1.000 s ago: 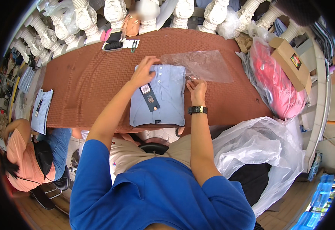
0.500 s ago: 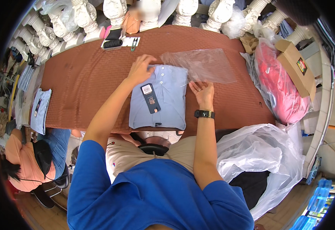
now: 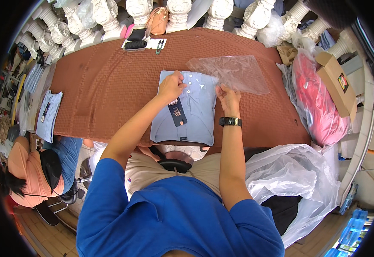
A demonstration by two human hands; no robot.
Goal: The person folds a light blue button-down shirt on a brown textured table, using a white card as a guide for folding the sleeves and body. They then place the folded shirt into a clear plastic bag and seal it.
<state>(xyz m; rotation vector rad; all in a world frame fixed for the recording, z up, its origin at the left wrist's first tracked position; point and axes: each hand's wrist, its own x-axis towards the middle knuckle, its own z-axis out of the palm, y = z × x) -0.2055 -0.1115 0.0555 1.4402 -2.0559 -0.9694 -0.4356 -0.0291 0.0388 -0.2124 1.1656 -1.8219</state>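
A folded light-blue shirt lies on the brown-covered table in front of me, its button placket toward the far side. A dark hang tag rests on it, its upper end partly covered by my left hand. That hand is closed over the shirt's upper left, fingertips together beside the buttons; what they pinch, if anything, is too small to see. Right of the shirt, my right hand pinches the near left edge of a clear plastic bag. The bag lies flat beyond it, its left end by the shirt's upper right.
Black thread spool and green-handled thread snips lie at the back. White balusters line the far edge. A cardboard box and bagged pink fabric are right; another folded blue shirt and a seated person left.
My left hand has come down from the shirt's far left corner onto its front, its fingers closing. My right fingers have closed at the bag's edge. The whole view has shifted slightly.
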